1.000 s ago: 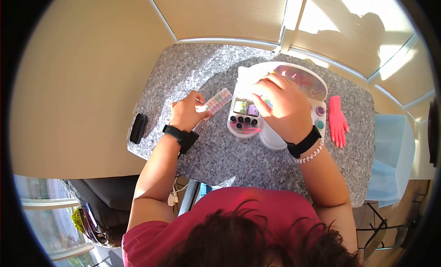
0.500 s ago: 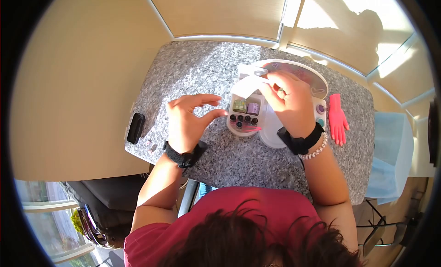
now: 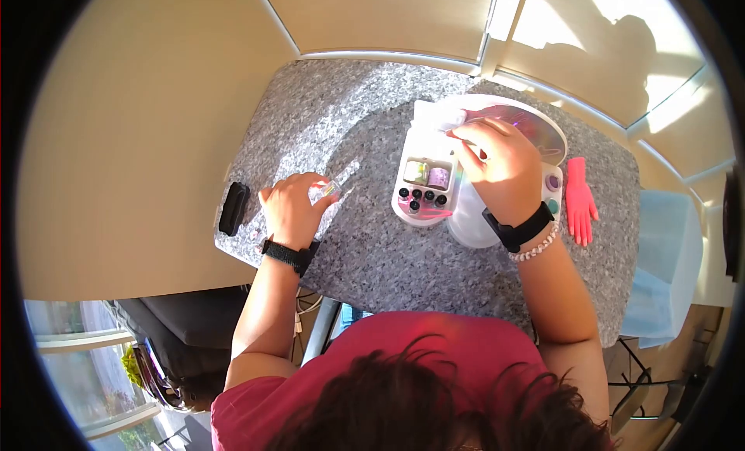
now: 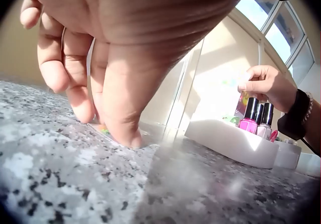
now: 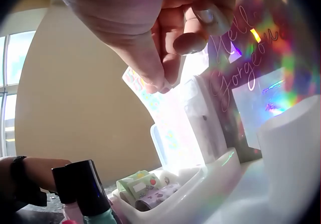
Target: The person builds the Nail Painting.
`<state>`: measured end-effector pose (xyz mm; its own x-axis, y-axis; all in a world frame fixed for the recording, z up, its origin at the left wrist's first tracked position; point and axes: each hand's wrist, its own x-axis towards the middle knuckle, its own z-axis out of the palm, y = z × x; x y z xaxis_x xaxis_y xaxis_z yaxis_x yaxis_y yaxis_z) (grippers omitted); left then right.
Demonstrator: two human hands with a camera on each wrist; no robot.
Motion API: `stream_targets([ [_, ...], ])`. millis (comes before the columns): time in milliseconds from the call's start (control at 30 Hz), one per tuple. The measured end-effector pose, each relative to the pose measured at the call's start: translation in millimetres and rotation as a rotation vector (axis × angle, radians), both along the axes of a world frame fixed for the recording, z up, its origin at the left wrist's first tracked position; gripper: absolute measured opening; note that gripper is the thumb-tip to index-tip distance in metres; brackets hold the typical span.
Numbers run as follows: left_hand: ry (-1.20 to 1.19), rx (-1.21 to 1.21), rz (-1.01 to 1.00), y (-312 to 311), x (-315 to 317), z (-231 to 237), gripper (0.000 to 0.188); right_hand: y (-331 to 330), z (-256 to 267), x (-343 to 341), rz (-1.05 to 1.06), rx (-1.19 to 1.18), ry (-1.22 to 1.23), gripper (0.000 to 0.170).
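My left hand (image 3: 291,210) is low over the left part of the table. Its fingertips and thumb pinch a small clear piece (image 3: 331,189) with bits of yellow and green, right at the tabletop in the left wrist view. My right hand (image 3: 504,168) is above the back of an open white case (image 3: 398,207). Between its thumb and fingers it pinches the top of a white sheet with pastel patterns (image 5: 155,103), which stands upright in the case. Nail polish bottles (image 4: 250,118) with black caps, a green packet (image 5: 138,184) and a purple patterned roll (image 5: 156,196) fill the near compartments.
The case's raised lid (image 5: 235,58) is shiny, with cursive lettering. A pink hand-shaped form (image 3: 579,203) lies to the right of the case. At the table's left edge is a black case (image 3: 234,208). A light blue bag (image 3: 667,249) hangs beyond the right edge.
The left hand let go of the colourful gridded strip, opened, then moved down and left onto the clear piece. The right hand carried a white sheet to the back of the case.
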<state>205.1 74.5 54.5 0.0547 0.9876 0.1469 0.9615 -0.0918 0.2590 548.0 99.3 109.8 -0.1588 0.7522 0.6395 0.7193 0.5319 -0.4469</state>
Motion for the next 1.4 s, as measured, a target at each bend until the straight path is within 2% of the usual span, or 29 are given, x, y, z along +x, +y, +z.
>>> stream_targets([
  [133, -0.088, -0.079, -0.003, 2.1, 0.2, 0.5, 0.029, 4.0, -18.6, 2.8, -0.033, -0.015, -0.065, 0.009],
  [300, -0.122, -0.148, -0.006, 8.4, 1.3, 1.1, 0.025, -0.2, -14.9, -0.8, -0.062, -0.204, 0.077, 0.036],
  [367, -0.114, -0.177, -0.013, 11.2, 3.8, 4.0, 0.024, -0.7, -17.6, 6.0, -0.047, -0.128, 0.087, 0.041],
  [433, -0.267, -0.12, -0.133, 14.4, 13.8, 7.4, 0.022, -5.6, -17.4, 11.7, -0.039, -0.053, 0.102, 0.047],
  [533, -0.332, -0.099, -0.215, 21.4, 47.5, 42.6, 0.018, -28.3, 7.6, 17.8, -0.09, -0.294, 0.141, 0.053],
  [567, -0.389, -0.111, -0.235, 25.2, 57.8, 48.2, 0.019, -35.3, 11.2, 19.4, -0.093, -0.295, 0.142, 0.053],
  [633, -0.468, 0.123, -0.378, 42.8, 73.2, 36.2, 0.014, -49.3, 13.8, 25.5, -0.093, -0.335, 0.27, 0.055],
  [700, -0.386, 0.266, -0.455, 51.6, 89.8, 40.7, 0.013, -61.7, 11.4, 34.1, -0.097, -0.292, 0.308, 0.056],
  [800, -0.369, 0.235, -0.498, 52.8, 98.6, 48.7, 0.012, -84.0, 13.2, 48.8, -0.155, -0.256, 0.443, 0.059],
  [967, -0.334, 0.238, -0.509, 52.5, 105.0, 53.0, 0.009, -112.6, 12.7, 75.1, -0.239, -0.238, 0.472, 0.056],
  [1033, -0.246, 0.017, -0.272, 45.7, 108.5, 62.9, 0.012, -117.8, 6.8, 83.8, -0.249, -0.206, 0.488, 0.055],
  [1067, -0.244, 0.016, -0.273, 49.0, 107.5, 57.5, 0.012, -118.9, 5.3, 87.7, -0.25, -0.206, 0.49, 0.055],
  [1133, -0.205, 0.36, -0.55, 60.0, 105.0, 42.8, 0.014, -121.5, 2.6, 93.6, -0.261, -0.184, 0.487, 0.053],
  [1167, -0.203, 0.359, -0.551, 63.1, 104.5, 40.9, 0.014, -122.6, 2.2, 94.7, -0.262, -0.184, 0.489, 0.053],
  [1233, -0.147, 0.49, -0.721, 67.3, 105.1, 40.6, 0.011, -124.3, 1.7, 96.4, -0.275, -0.208, 0.544, 0.052],
  [1400, -0.074, 0.469, -0.677, 69.7, 102.4, 36.4, 0.01, -125.6, -7.0, 104.1, -0.292, -0.203, 0.555, 0.047],
])
